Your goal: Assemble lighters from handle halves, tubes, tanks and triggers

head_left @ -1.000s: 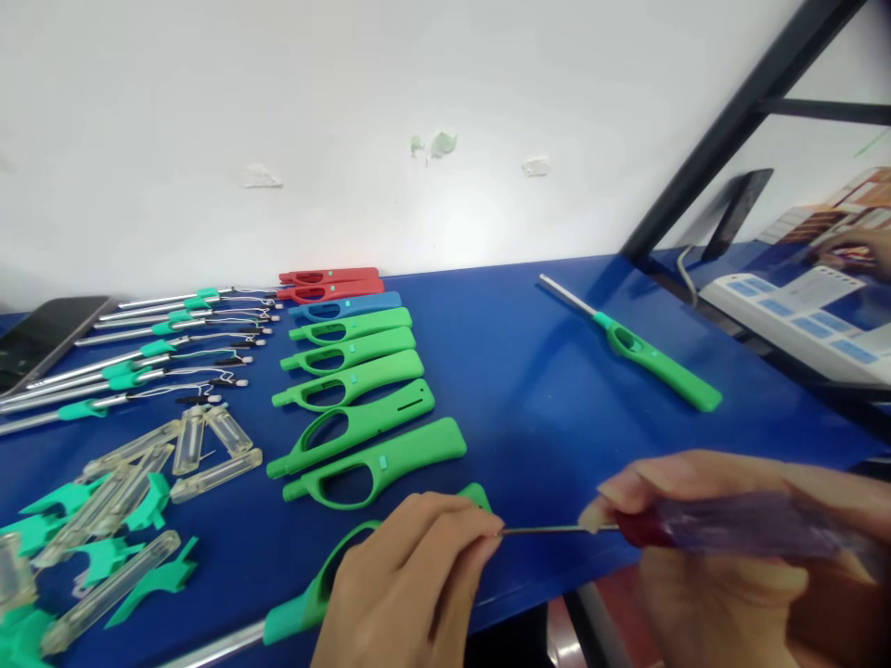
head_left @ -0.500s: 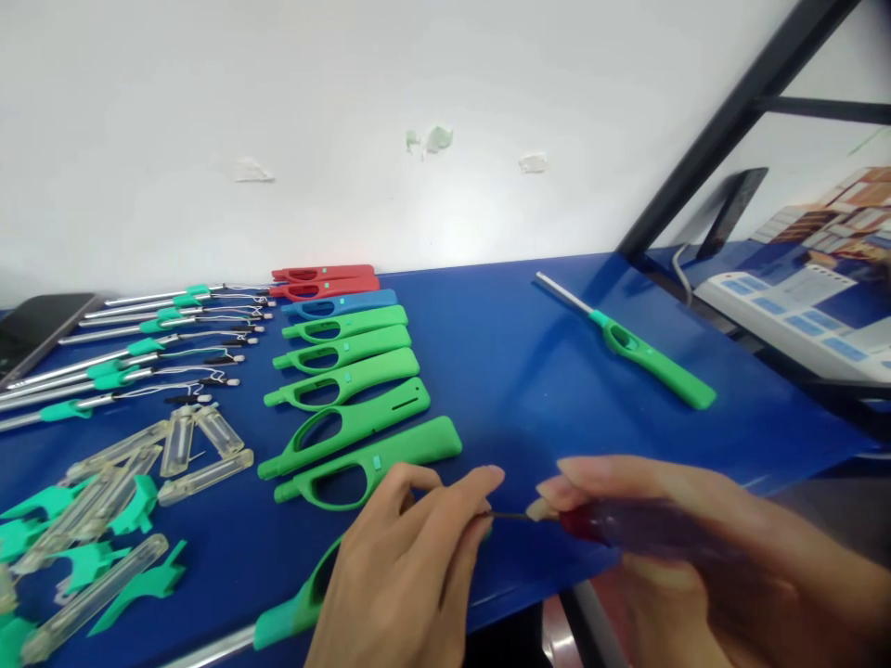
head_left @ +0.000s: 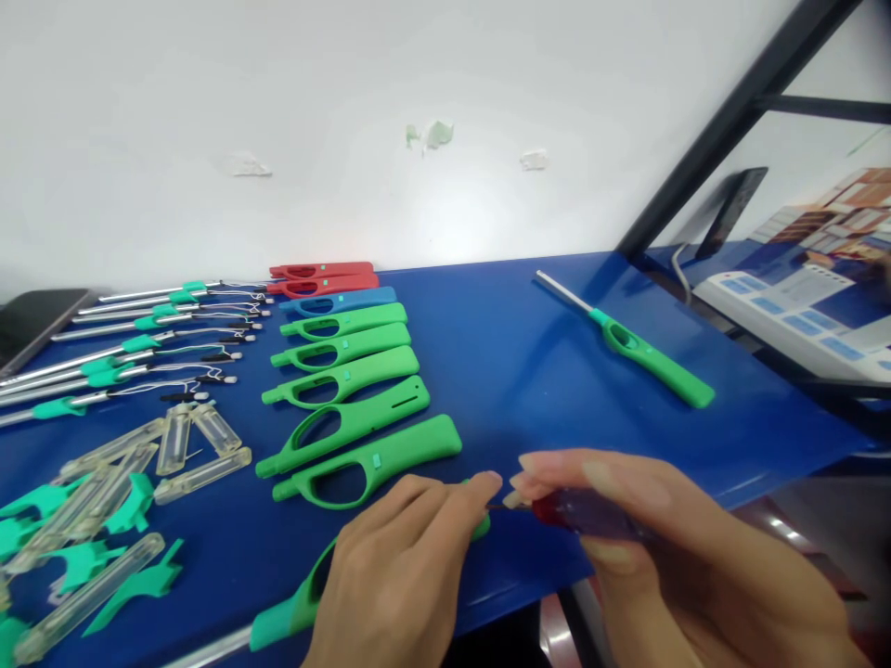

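Observation:
My left hand [head_left: 407, 571] is closed on a green long-nosed gas lighter [head_left: 296, 605], whose silver tube points down and left and whose end shows past my fingertips. In my right hand [head_left: 689, 547] is a screwdriver [head_left: 585, 512] with a translucent red and purple handle, gripped between the thumb and fingers. Its thin shaft runs left to my left fingertips, near the lighter's end; the tip is hidden. Just above my left hand lies a green lighter shell [head_left: 400, 459], at the near end of a row of green, blue and red shells.
Silver tubes with wires [head_left: 104, 371], clear fuel tanks [head_left: 201, 475] and teal triggers [head_left: 143, 584] lie at left. A phone-like dark device [head_left: 42, 320] sits at the far left. Another green lighter [head_left: 658, 371] with a tube rests at right. A dark metal frame [head_left: 703, 153] rises beyond.
My right hand and the screwdriver have moved left toward my left hand, and less of the shaft shows. My left hand has turned slightly, and more of the lighter's end shows.

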`<action>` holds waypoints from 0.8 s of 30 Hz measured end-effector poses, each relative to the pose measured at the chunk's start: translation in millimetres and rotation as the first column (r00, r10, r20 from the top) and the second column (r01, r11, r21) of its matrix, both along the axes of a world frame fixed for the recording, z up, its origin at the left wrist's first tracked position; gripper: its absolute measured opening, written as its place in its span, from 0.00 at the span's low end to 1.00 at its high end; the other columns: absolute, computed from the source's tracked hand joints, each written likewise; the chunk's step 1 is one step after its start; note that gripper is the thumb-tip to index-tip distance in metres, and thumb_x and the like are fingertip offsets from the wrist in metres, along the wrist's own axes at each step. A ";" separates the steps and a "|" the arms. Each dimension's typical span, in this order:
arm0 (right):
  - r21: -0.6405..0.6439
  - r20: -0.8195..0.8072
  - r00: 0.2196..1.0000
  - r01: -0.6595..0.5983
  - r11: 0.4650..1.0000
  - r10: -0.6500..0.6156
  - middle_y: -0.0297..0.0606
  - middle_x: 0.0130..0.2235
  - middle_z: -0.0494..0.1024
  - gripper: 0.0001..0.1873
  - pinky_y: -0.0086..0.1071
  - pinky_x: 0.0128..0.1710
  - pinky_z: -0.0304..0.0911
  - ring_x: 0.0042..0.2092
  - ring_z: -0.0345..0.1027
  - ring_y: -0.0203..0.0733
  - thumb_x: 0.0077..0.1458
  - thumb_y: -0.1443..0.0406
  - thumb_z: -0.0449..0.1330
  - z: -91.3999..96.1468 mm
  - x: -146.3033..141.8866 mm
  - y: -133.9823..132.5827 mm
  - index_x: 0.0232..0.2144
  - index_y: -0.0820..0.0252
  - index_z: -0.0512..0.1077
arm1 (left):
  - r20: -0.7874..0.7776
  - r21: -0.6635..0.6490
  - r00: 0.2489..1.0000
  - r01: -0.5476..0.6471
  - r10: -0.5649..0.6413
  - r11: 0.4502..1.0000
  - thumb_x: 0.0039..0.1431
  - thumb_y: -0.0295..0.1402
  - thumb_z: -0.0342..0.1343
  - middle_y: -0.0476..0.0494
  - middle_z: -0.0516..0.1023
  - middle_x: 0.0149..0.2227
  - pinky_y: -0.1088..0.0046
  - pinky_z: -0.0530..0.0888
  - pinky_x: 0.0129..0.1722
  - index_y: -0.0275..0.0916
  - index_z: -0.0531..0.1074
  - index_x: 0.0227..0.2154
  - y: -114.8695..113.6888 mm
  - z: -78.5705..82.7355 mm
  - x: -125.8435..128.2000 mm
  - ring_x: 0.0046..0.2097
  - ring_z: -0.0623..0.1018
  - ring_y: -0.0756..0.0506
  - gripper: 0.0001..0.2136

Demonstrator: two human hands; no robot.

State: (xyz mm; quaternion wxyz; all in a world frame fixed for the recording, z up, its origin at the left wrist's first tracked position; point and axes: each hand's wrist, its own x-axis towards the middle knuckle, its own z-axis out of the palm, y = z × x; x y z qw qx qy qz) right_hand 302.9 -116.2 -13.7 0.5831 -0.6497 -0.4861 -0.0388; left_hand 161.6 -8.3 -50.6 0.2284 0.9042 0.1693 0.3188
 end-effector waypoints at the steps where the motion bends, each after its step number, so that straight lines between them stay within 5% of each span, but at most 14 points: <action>1: 0.006 -0.012 1.000 -0.002 1.000 0.003 0.26 0.46 0.87 0.29 0.32 0.29 0.81 0.39 0.84 0.42 0.68 0.75 0.58 0.3 -1.6 0.0 0.56 0.33 0.79 | 0.004 0.010 1.000 0.009 -0.009 1.000 0.76 0.23 0.53 0.49 0.87 0.45 0.73 0.80 0.42 0.41 0.74 0.60 0.5 -0.3 0.1 0.41 0.84 0.48 0.16; 10: 0.070 -0.110 0.991 -0.074 0.995 0.082 0.27 0.46 0.87 0.30 0.35 0.34 0.83 0.42 0.84 0.43 0.68 0.76 0.57 0.0 -9.7 9.1 0.57 0.33 0.80 | -0.043 0.028 0.999 -0.020 0.021 0.999 0.76 0.24 0.52 0.50 0.86 0.41 0.71 0.79 0.35 0.43 0.75 0.58 1.0 0.7 0.5 0.39 0.81 0.46 0.15; 14: 0.143 -0.098 0.991 -0.079 0.987 0.094 0.28 0.42 0.85 0.32 0.34 0.34 0.82 0.39 0.84 0.41 0.67 0.78 0.59 -0.6 -8.5 15.0 0.58 0.33 0.80 | -0.018 0.031 0.999 -0.048 0.048 0.998 0.76 0.27 0.53 0.45 0.86 0.46 0.68 0.83 0.41 0.41 0.75 0.58 -1.5 1.6 3.3 0.45 0.83 0.43 0.13; 17: 0.068 0.005 0.981 -0.196 0.978 0.196 0.28 0.42 0.84 0.34 0.32 0.30 0.81 0.36 0.82 0.39 0.66 0.77 0.62 1.5 2.0 18.1 0.63 0.32 0.76 | -0.036 0.042 0.998 -0.050 0.052 0.998 0.77 0.30 0.51 0.41 0.85 0.49 0.65 0.84 0.46 0.38 0.74 0.61 -2.5 0.6 3.8 0.48 0.84 0.42 0.15; 20: 0.069 0.061 0.939 -0.344 0.937 0.340 0.31 0.45 0.86 0.30 0.31 0.33 0.82 0.40 0.82 0.40 0.65 0.74 0.66 2.8 13.3 21.5 0.64 0.43 0.76 | -0.037 0.050 0.998 -0.053 0.054 0.997 0.78 0.30 0.50 0.40 0.85 0.48 0.63 0.85 0.49 0.37 0.74 0.61 -2.8 -2.0 3.4 0.48 0.84 0.41 0.15; 24: 0.099 -0.008 0.938 -0.344 0.934 0.346 0.32 0.54 0.86 0.26 0.34 0.47 0.83 0.51 0.83 0.42 0.66 0.76 0.60 -1.0 15.1 26.1 0.61 0.50 0.78 | -0.020 0.048 0.998 -0.059 0.060 0.997 0.76 0.30 0.54 0.41 0.85 0.50 0.60 0.85 0.48 0.37 0.76 0.57 -4.1 -5.7 4.8 0.49 0.84 0.39 0.12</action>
